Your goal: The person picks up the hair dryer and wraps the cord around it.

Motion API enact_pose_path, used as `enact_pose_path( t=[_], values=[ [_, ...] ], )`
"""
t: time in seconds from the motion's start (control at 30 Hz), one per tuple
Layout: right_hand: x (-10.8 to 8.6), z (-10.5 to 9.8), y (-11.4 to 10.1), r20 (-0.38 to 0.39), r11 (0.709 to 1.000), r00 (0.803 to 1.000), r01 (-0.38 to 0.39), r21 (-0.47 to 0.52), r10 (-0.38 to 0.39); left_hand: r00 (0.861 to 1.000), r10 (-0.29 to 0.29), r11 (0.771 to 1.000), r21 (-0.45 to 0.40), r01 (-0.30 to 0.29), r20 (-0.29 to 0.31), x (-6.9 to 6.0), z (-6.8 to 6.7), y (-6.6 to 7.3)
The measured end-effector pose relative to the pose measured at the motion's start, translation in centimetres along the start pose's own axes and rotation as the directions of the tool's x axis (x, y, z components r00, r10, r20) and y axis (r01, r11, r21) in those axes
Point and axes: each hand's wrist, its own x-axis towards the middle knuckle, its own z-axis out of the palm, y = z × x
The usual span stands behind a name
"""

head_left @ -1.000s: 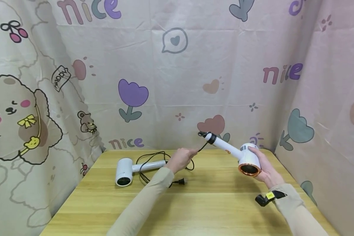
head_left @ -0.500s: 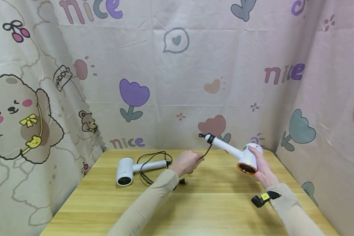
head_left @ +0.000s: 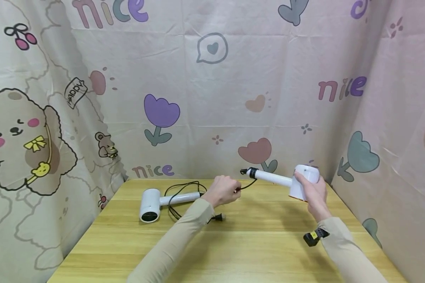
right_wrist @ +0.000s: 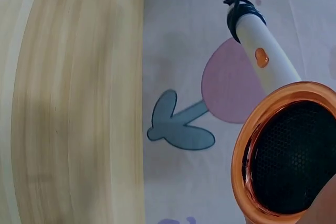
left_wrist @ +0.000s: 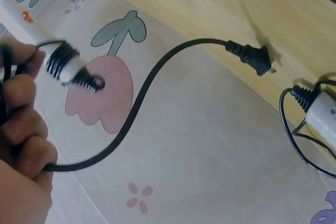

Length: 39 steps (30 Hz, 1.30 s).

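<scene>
The white hair dryer (head_left: 274,178) hangs right of centre, its handle running left from the right grip (head_left: 315,194), which clasps the dryer's head. The left grip (head_left: 222,191), curled round the cord (head_left: 248,185), is nearer the cord coil (head_left: 253,173) at the handle's end. The tabletop's (head_left: 255,251) back edge runs behind; most room lies lower centre, with another dryer (head_left: 150,204) left of centre.

On the table (head_left: 262,251), one hair dryer (head_left: 150,204) lies to the left, a plug (head_left: 217,217) to its right. A second dryer (head_left: 279,179) is in the right hand (head_left: 313,196) above the table's right side (handle leftward), its cord (head_left: 249,186) running to the left hand (head_left: 222,191) between both dryers. A curtain (head_left: 212,94) hangs behind.
</scene>
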Motion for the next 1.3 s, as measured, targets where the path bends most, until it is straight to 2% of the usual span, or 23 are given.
enact_pose_path(
  t=[0.17, 0.3, 0.37, 0.47, 0.63, 0.77, 0.87, 0.97, 1.1, 1.2, 1.27, 1.3],
  values=[
    [-0.1, -0.3, 0.2, 0.012, 0.988, 0.993, 0.114, -0.105, -0.113, 0.997, -0.003, 0.999, -0.037, 0.005, 0.079, 0.0, -0.8, -0.2],
    [0.1, -0.5, 0.3, 0.042, 0.947, 0.973, 0.231, -0.222, -0.228, 0.998, -0.028, 1.000, 0.004, 0.028, 0.051, 0.3, -1.3, -0.3],
    [0.2, -0.7, 0.3, 0.087, 0.920, 0.962, 0.274, -0.281, -0.260, 0.999, -0.042, 0.998, 0.038, 0.041, 0.026, 0.5, -1.6, -0.4],
    [0.5, -1.2, 0.4, 0.202, 0.898, 0.946, 0.306, -0.315, -0.252, 0.999, -0.051, 0.995, 0.086, 0.049, 0.015, 0.6, -1.7, -0.6],
    [1.2, -1.9, 0.5, 0.401, 0.916, 0.896, 0.309, -0.255, -0.191, 1.000, -0.014, 0.977, 0.214, 0.013, 0.006, 0.5, -1.4, -1.2],
    [1.7, -2.5, 0.3, 0.498, 0.918, 0.849, 0.325, -0.228, -0.177, 0.999, 0.007, 0.954, 0.301, 0.004, -0.035, 0.2, -0.8, -1.5],
    [2.0, -2.8, -0.1, 0.543, 0.921, 0.825, 0.323, -0.219, -0.160, 0.994, 0.026, 0.937, 0.348, 0.011, -0.103, 0.1, -0.4, -1.8],
    [2.1, -2.9, -0.4, 0.579, 0.938, 0.805, 0.286, -0.195, -0.125, 0.979, 0.066, 0.921, 0.389, 0.015, -0.194, 0.1, 0.0, -2.2],
    [2.0, -3.0, -0.4, 0.619, 0.972, 0.783, 0.187, -0.141, -0.061, 0.938, 0.152, 0.921, 0.388, -0.020, -0.312, 0.2, 0.5, -2.6],
    [1.8, -3.1, -0.2, 0.635, 0.988, 0.772, 0.106, -0.113, -0.010, 0.900, 0.196, 0.941, 0.334, -0.060, -0.389, 0.2, 0.9, -2.8],
    [1.6, -3.2, -0.1, 0.640, 0.992, 0.768, 0.074, -0.106, 0.011, 0.887, 0.197, 0.959, 0.272, -0.084, -0.419, 0.1, 1.1, -2.8],
    [1.6, -3.3, 0.0, 0.636, 0.993, 0.771, 0.062, -0.103, 0.018, 0.887, 0.186, 0.968, 0.236, -0.091, -0.422, 0.1, 1.2, -2.8]
  ],
)
